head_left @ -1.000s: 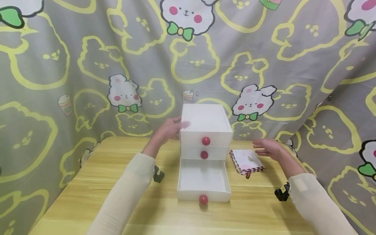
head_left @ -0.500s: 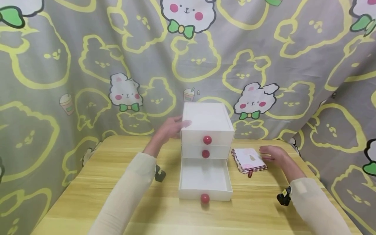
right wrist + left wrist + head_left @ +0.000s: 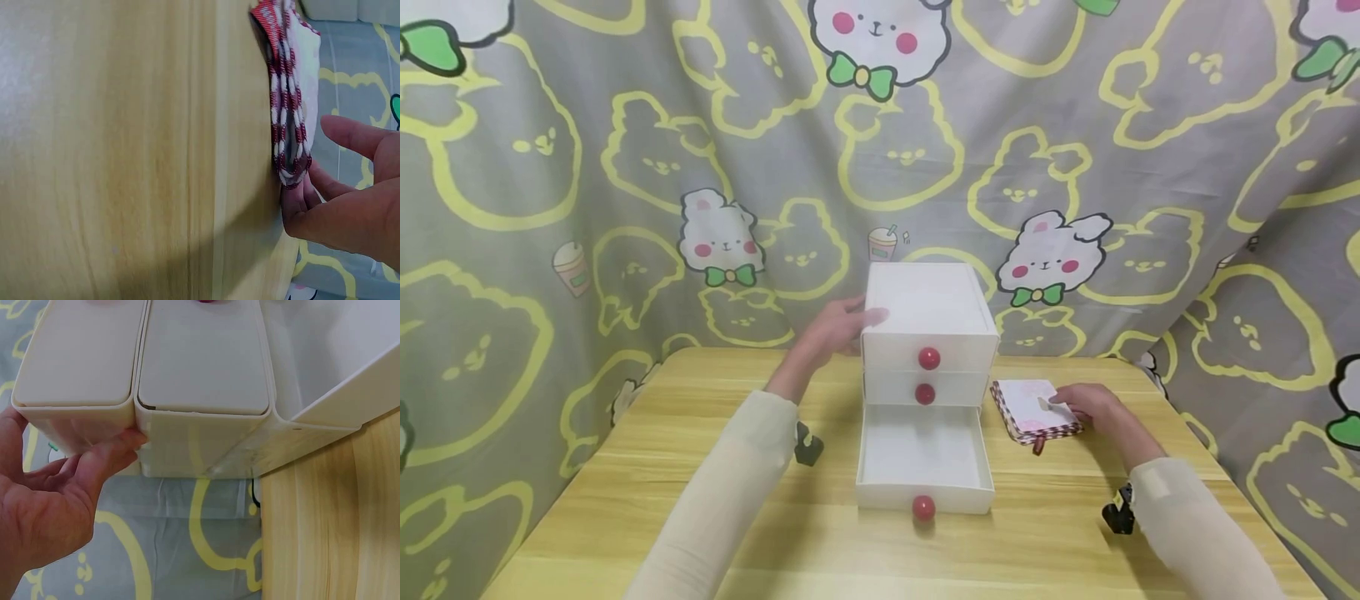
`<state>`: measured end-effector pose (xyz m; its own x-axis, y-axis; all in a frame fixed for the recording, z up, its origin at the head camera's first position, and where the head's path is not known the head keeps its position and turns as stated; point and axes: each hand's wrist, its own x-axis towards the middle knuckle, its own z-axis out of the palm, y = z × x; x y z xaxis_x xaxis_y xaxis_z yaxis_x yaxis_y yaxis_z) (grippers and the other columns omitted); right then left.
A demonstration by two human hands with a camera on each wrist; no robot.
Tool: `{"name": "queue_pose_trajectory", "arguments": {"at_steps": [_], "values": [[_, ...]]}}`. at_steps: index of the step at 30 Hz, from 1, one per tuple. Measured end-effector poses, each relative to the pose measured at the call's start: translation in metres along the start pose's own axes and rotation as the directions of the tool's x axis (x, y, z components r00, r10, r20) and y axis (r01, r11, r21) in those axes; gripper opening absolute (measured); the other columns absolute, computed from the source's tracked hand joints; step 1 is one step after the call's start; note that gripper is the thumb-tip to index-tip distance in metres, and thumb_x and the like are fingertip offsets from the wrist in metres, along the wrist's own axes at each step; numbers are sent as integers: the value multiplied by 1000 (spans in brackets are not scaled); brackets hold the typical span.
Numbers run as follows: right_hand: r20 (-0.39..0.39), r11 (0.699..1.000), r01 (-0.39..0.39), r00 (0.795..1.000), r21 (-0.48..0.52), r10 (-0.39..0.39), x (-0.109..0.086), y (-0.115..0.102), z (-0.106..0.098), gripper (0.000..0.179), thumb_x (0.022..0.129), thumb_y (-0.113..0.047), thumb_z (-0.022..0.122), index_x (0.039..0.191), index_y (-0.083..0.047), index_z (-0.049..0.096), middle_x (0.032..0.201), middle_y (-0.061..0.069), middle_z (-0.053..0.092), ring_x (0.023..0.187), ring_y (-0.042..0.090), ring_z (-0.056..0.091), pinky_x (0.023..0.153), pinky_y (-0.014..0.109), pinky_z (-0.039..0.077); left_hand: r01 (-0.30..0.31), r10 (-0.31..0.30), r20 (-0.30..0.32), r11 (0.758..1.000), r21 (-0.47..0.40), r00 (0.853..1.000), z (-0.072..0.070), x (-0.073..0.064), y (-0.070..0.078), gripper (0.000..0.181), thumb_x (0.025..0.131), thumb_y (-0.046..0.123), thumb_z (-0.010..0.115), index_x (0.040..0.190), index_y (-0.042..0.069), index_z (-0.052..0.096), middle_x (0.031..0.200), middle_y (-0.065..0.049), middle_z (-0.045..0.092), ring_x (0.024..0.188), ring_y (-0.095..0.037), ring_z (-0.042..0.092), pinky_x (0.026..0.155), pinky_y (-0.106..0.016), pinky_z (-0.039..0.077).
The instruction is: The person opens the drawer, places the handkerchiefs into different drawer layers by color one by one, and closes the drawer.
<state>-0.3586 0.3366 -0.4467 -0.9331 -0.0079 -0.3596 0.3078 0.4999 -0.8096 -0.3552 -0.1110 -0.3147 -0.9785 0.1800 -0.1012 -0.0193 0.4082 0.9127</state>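
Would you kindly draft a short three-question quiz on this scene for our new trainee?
1. True or false: the bottom drawer of the white three-drawer plastic box is pulled out.
2. Which hand touches the folded pink cloth with the red-checked edge: A left hand, B right hand?
3. What colour are the round drawer knobs?

Key: 1 true; 2 B, fingers at the cloth's edge, while the left hand rests against the box's side; 3 red.
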Motion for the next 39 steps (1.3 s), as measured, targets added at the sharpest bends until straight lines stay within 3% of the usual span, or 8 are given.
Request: {"name": "queue_pose_trajectory", "arguments": {"at_steps": [7,13,20,22,24,29,33,39], "values": [[-62,990,43,997,-132,-51,-1,-1,9,73,86,-17,72,144,15,41,151,39,34,132,52,40,116,57,39,-1,1,6,1000,6,1000,0,-1,0,87,92,53,69,161,20,29,165,-12,32,132,-35,58,104,-47,56],[-125,981,45,990,-190,-69,-2,-1,13,69,81,-17,75,135,15,48,141,40,43,126,52,45,111,59,43,-5,5,9,1000,-3,1000,0,0,1,86,92,52,70,161,20,29,164,-13,35,132,-34,58,103,-47,56],[-97,981,24,994,-191,-43,-3,0,11,71,83,-21,74,138,15,45,143,39,42,128,53,44,114,61,40,-8,8,10,1000,0,1000,1,0,1,87,92,53,70,161,20,29,164,-13,34,132,-34,58,103,-47,57],[-93,981,25,995,-193,-43,-4,0,10,69,83,-21,76,135,15,49,133,37,49,117,48,52,106,56,47,-8,8,9,1000,0,1000,1,-1,1,87,92,53,70,161,20,29,164,-13,34,132,-34,58,103,-47,56],[-94,983,11,995,-186,-29,-5,0,10,60,81,-22,77,125,14,56,109,30,58,95,36,58,90,46,54,-9,9,10,1000,1,1000,1,-1,1,87,92,52,70,161,20,29,164,-13,34,132,-34,58,103,-46,57],[-75,994,-14,997,-106,6,-8,-5,10,37,85,-27,78,104,2,65,71,-1,44,62,12,42,61,27,41,-10,10,11,1000,0,1000,-1,-1,0,86,92,52,70,161,20,30,164,-13,34,131,-34,59,102,-46,57],[-45,999,9,999,-42,-10,-10,-7,11,36,90,-32,75,100,0,64,73,-5,54,67,8,52,64,22,50,-14,14,10,1000,-4,1000,-1,-1,1,86,92,52,70,161,20,30,164,-14,34,132,-35,58,102,-47,57],[19,996,18,1000,91,-20,-11,-13,15,41,94,-23,69,116,10,58,83,0,68,76,7,65,72,22,59,-16,17,13,1000,-15,1000,-1,-1,1,86,92,51,70,161,19,30,164,-14,35,132,-35,58,101,-46,58]]}}
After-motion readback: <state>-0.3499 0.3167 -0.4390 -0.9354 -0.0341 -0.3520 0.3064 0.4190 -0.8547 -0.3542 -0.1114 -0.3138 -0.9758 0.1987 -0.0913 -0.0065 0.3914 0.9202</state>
